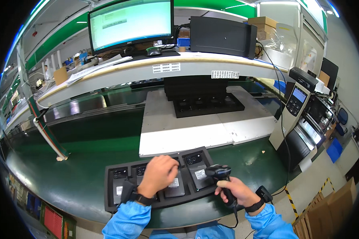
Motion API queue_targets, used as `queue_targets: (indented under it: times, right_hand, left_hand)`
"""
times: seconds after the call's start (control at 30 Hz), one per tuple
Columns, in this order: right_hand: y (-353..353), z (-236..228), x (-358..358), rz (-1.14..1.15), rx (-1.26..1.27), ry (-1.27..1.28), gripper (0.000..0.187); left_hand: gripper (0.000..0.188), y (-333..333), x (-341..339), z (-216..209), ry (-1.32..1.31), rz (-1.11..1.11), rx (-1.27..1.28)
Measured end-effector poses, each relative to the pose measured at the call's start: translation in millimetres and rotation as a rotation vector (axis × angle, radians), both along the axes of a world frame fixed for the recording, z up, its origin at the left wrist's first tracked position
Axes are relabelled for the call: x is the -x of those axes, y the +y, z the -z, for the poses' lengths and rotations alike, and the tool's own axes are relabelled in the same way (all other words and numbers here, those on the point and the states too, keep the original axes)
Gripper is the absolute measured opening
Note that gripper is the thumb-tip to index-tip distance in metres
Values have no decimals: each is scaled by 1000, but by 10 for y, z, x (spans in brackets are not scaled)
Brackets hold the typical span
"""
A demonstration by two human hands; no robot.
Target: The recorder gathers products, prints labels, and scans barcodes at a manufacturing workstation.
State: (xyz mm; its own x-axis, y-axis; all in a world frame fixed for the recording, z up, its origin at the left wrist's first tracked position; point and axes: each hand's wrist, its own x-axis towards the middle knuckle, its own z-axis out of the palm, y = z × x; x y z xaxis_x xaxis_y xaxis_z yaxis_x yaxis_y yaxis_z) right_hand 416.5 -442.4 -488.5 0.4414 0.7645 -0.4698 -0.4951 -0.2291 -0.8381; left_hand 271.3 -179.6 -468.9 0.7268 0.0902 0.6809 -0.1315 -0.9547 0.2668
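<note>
A black foam tray (197, 197) lies on the green bench in front of me, with several dark smartphones in its slots. My left hand (159, 174) is over the middle of the tray, its fingers curled at the upper end of one smartphone (175, 191); the fingertips are partly hidden. To the right of it rests another smartphone (194, 170) with a white label, and at the left end lies a third smartphone (118, 184). My right hand (238, 192) is wrapped round the handle of a black barcode scanner (218, 171), whose head is at the tray's right edge.
Beyond the tray are white boards (179, 137) bearing stacked black trays (209, 107). A label printer (295, 107) stands at the right, its cable hanging nearby. Overhead, a shelf (135, 71) carries a monitor (131, 26) and a black computer case (221, 38). A white pipe (48, 137) rises at left.
</note>
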Motion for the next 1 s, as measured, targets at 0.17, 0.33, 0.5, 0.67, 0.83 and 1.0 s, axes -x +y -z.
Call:
queue_targets:
  times: [0.17,0.33,0.5,0.67,0.83,1.0]
  right_hand:
    - [56,81,-60,-72,13,-135,41]
    - [-84,276,-350,380,313,-622,41]
    - [-124,501,-616,554,407,-812,16]
    - [-96,579,-651,532,341,-830,16]
    - [-122,562,-659,537,382,-796,21]
    - [-155,589,-684,557,501,-864,34]
  left_hand:
    - [23,166,-615,426,139,21,5]
    - [42,338,-667,729,268,-153,161]
    - [34,402,-689,808,291,-313,121]
    - [45,500,-568,784,345,-309,116]
    - [26,713,-468,651,482,-346,88]
    - [29,851,-458,506,508,-216,-61]
